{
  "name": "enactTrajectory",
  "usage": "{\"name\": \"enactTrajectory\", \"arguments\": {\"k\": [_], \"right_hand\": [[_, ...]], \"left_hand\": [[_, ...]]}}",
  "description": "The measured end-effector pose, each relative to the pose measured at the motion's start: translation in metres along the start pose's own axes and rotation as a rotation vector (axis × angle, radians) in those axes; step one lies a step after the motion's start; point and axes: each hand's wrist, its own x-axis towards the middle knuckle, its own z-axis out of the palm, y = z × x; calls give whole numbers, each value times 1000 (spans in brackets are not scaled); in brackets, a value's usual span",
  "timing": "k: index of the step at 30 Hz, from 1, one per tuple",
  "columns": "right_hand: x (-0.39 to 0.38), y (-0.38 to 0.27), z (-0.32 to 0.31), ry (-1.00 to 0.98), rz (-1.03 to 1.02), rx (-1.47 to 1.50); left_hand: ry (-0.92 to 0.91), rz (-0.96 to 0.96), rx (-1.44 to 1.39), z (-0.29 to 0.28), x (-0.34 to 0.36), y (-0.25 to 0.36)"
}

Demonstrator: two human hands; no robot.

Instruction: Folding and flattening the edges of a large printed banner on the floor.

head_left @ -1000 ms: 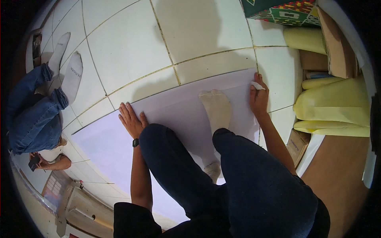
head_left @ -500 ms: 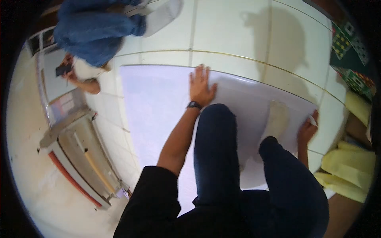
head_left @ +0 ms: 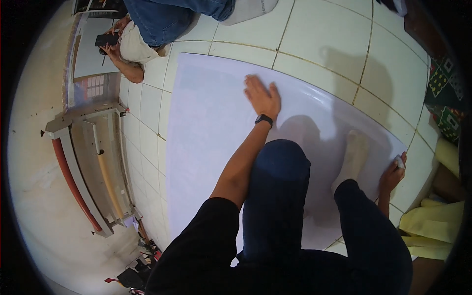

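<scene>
A large, pale lavender-white sheet [head_left: 211,132] lies on the tiled floor under me. My left hand [head_left: 264,100] rests palm down on it, fingers stretched out, a little inside the far edge. It holds nothing, and a dark watch [head_left: 264,119] is on that wrist. At the sheet's right corner, my right hand [head_left: 391,179] has its fingers closed round a small white wad [head_left: 399,161], perhaps cloth or tissue. My bent knee [head_left: 280,162] and socked foot [head_left: 355,152] are over the sheet between my hands.
Another person in blue jeans [head_left: 164,22] sits at the far left, holding a dark phone [head_left: 106,40]. A frame with rollers [head_left: 93,172] stands against the left wall. Yellow cloth [head_left: 435,223] lies at the right, below a green patterned fabric [head_left: 445,83].
The view has shifted. My left hand has drawn back slightly from the sheet's far edge, fingers still spread. My right hand stays at the right corner with the white wad.
</scene>
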Motion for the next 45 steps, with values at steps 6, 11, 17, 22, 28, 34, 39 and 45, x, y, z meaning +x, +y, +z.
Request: {"name": "enactTrajectory", "arguments": {"k": [6,11,17,22,28,34,39,45], "right_hand": [[-3,-34,11,-1,-12,124],[14,-81,29,-145,23,240],[65,-253,140,-480,-268,427],[95,-446,223,-814,-615,528],[111,-595,329,-752,-1226,518],[76,-693,430,-703,-1437,128],[71,-730,461,-646,-1370,-8],[88,-730,469,-568,-1398,-64]], "left_hand": [[206,-401,55,-17,73,-112],[160,-453,53,-27,109,-119],[111,-379,26,-31,113,-106],[89,-363,43,-40,111,-114],[0,-336,-9,-38,113,-102],[-12,-384,-57,-52,113,-110],[13,-387,-121,-54,113,-114],[35,-371,-115,-55,113,-114]]}}
